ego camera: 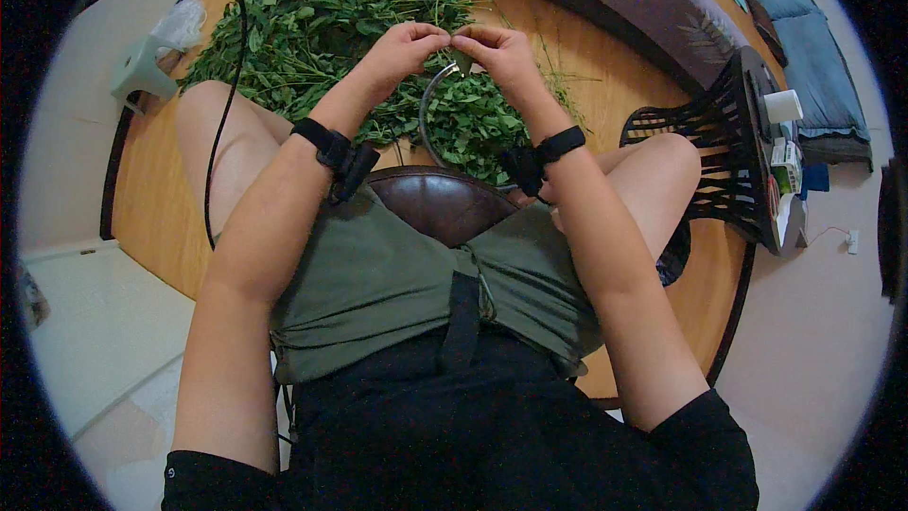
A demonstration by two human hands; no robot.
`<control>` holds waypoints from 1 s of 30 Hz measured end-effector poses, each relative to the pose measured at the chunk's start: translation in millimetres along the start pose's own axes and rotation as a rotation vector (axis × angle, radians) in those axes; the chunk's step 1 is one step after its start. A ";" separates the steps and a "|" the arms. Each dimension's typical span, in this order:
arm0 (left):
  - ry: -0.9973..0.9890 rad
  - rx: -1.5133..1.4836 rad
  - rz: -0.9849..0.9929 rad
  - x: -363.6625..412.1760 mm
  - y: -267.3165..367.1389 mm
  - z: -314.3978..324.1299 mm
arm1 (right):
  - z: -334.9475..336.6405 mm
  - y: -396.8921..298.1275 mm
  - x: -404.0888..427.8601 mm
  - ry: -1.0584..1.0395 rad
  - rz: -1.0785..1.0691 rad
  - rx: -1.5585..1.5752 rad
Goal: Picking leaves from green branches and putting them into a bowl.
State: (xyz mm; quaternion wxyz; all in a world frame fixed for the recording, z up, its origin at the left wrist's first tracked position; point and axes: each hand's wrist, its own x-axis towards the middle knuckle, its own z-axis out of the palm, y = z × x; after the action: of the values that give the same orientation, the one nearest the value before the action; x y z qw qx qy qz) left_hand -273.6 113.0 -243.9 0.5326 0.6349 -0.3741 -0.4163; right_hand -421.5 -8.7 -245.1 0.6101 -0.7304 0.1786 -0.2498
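My left hand (415,46) and my right hand (496,50) meet fingertip to fingertip above the greens. Between their pinched thumbs and fingers is a small green leaf (463,62), which hangs down beside the right fingers. Its upper end is hidden by the fingertips. Below my hands, a round metal basin (424,110) with a shiny rim holds picked-looking leaves (475,121). A large heap of leafy green stems (312,28) spreads on the floor ahead and to the left, reaching the basin's side.
A brown leather stool seat (440,202) shows between my thighs. A black cable (243,35) arcs on the left, near a pale green plastic stool (142,71). On the right stands a black slatted side table (709,142); a patterned sofa (638,0) lies beyond.
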 end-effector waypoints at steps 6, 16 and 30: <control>-0.043 -0.106 -0.022 0.3 2.2 -0.8 | 1.3 4.0 1.5 0.027 0.037 0.027; -0.018 -0.188 -0.020 4.6 -1.3 -5.1 | -1.8 -0.5 3.6 -0.015 0.241 0.256; 0.022 -0.031 0.033 0.3 2.3 2.9 | -9.3 7.9 4.6 -0.122 0.069 -0.103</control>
State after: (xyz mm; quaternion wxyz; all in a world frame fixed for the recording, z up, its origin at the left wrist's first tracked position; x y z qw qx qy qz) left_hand -276.3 111.3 -241.9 0.5534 0.6246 -0.3722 -0.4063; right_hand -422.8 -20.3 -250.9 0.5896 -0.7681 0.1787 -0.1744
